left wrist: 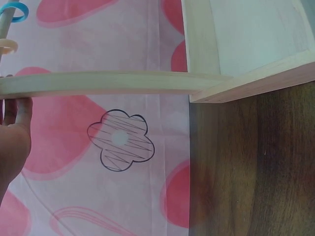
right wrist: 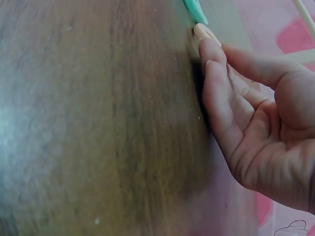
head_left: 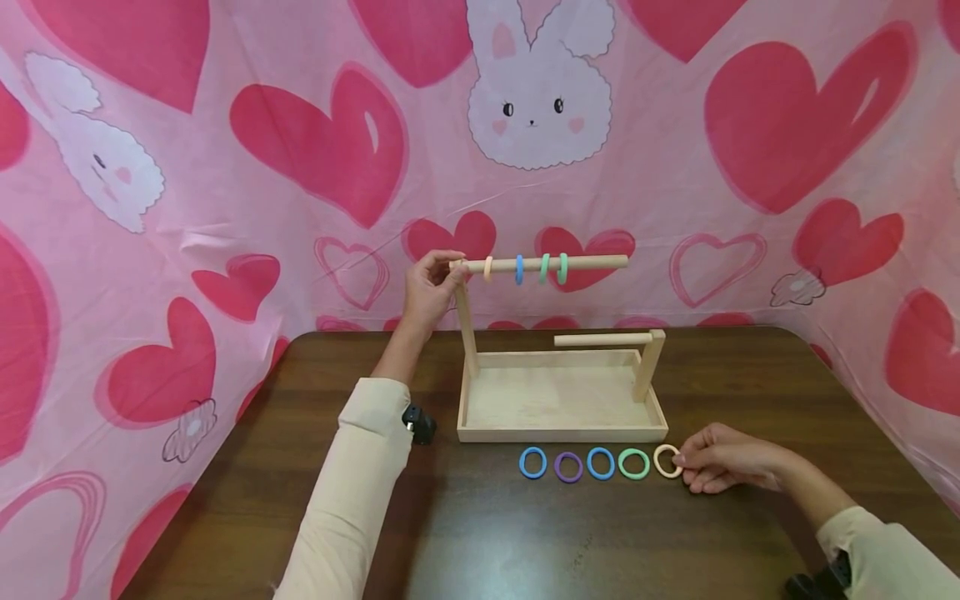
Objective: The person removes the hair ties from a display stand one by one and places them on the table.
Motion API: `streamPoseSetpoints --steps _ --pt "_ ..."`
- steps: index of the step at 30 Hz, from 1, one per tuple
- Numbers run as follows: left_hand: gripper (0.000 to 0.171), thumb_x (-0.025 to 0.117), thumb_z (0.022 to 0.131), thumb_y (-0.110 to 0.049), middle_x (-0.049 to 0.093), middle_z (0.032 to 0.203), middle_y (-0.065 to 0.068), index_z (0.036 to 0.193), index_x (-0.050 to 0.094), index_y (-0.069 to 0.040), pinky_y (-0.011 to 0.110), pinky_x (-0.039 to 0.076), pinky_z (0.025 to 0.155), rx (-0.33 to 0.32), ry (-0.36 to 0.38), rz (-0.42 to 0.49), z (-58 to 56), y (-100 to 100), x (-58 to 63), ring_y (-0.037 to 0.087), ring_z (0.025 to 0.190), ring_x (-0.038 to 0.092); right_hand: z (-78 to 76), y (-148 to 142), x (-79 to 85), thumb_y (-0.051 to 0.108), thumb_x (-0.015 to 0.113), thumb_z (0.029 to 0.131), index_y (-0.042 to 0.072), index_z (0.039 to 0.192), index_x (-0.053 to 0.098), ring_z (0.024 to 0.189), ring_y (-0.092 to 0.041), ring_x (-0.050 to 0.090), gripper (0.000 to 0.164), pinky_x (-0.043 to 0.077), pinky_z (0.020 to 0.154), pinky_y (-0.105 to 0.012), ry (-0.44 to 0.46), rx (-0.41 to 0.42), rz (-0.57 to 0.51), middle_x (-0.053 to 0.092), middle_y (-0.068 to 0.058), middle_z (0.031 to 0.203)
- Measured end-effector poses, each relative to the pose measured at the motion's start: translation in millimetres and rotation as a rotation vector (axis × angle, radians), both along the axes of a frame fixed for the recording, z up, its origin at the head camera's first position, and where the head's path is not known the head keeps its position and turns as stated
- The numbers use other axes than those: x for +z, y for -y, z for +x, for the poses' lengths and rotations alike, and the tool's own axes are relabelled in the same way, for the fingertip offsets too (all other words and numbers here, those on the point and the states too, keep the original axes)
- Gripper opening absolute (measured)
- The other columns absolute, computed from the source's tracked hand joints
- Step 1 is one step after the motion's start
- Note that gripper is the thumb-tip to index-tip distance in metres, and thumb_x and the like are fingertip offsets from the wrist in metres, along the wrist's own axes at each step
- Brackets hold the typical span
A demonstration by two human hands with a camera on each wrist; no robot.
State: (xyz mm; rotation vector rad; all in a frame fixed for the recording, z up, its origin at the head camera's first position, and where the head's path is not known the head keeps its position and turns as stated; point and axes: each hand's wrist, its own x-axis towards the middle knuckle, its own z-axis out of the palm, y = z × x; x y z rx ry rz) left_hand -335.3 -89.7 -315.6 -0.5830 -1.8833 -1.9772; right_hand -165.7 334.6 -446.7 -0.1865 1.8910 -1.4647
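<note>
A wooden rack (head_left: 562,435) with a tray base stands on the table. My left hand (head_left: 430,290) pinches the top of its tall left post (head_left: 467,329), where the upper rod (head_left: 596,262) begins. On that rod hang a peach ring (head_left: 488,268), a blue ring (head_left: 519,270) and two green rings, one of them the outer green ring (head_left: 563,269). Low at the front right, my right hand (head_left: 738,461) pinches the edge of a cream ring (head_left: 657,462) between thumb and fingers. In the right wrist view this ring (right wrist: 206,33) is mostly covered by the fingertips.
In a row left of the cream ring lie a green ring (head_left: 634,451), a blue ring (head_left: 590,463), a purple ring (head_left: 568,480) and another blue ring (head_left: 522,463). A shorter lower rod (head_left: 600,340) juts left from the right post (head_left: 648,367). Behind the table hangs a pink cloth (head_left: 300,208).
</note>
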Motion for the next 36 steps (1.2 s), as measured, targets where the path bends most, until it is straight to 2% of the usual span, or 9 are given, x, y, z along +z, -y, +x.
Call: streamPoseSetpoints --steps 5,13,24,28,32,36 --pt "0.025 0.068 0.092 0.007 0.069 0.085 -0.014 0.113 0.062 0.018 0.015 0.059 0.073 0.005 -0.002 0.003 0.7 0 0.6 0.000 0.081 0.066 0.1 2 3.1 0.020 0.057 0.103 -0.003 0.102 0.068 0.071 -0.001 0.070 0.025 0.059 0.063 -0.017 -0.035 -0.018 0.047 0.072 0.005 0.082" --pt "0.025 0.069 0.091 0.007 0.069 0.085 -0.015 0.113 0.063 0.017 0.015 0.058 0.073 0.012 -0.010 -0.006 2.0 -1 1.8 0.001 0.081 0.064 0.8 -1 4.6 0.018 0.053 0.105 -0.011 0.109 0.065 0.072 -0.002 0.070 0.032 0.059 0.064 -0.018 -0.070 -0.024 0.062 0.072 0.004 0.084" --pt "0.024 0.067 0.091 0.010 0.068 0.083 -0.018 0.113 0.062 0.018 0.015 0.059 0.072 0.004 -0.010 0.015 1.1 -2 0.7 -0.001 0.079 0.064 6.2 4 13.3 0.015 0.053 0.103 -0.020 0.111 0.057 0.062 -0.002 0.066 0.036 0.055 0.056 -0.018 -0.133 -0.057 0.170 0.065 0.004 0.071" --pt "0.024 0.068 0.090 0.010 0.068 0.084 -0.017 0.112 0.062 0.018 0.015 0.059 0.072 0.011 -0.013 0.007 0.7 -1 0.7 -0.001 0.080 0.064 6.2 5 18.1 0.012 0.054 0.102 -0.019 0.108 0.060 0.063 -0.005 0.065 0.032 0.056 0.056 -0.022 -0.240 -0.078 0.228 0.065 -0.001 0.074" --pt "0.025 0.069 0.091 0.008 0.069 0.086 -0.015 0.113 0.063 0.016 0.015 0.059 0.074 0.015 -0.008 -0.008 1.1 -1 1.3 0.000 0.082 0.064 6.1 11 24.9 0.009 0.058 0.100 -0.012 0.104 0.067 0.065 -0.006 0.063 0.023 0.056 0.057 -0.025 -0.454 -0.092 0.327 0.068 -0.006 0.077" --pt "0.025 0.069 0.091 0.007 0.069 0.088 -0.014 0.114 0.064 0.015 0.015 0.058 0.074 0.027 -0.001 -0.018 1.5 -1 1.1 0.000 0.082 0.065 6.8 23 33.5 0.008 0.064 0.098 -0.006 0.102 0.070 0.065 -0.002 0.063 0.016 0.056 0.058 -0.023 -0.653 -0.094 0.404 0.072 -0.005 0.078"
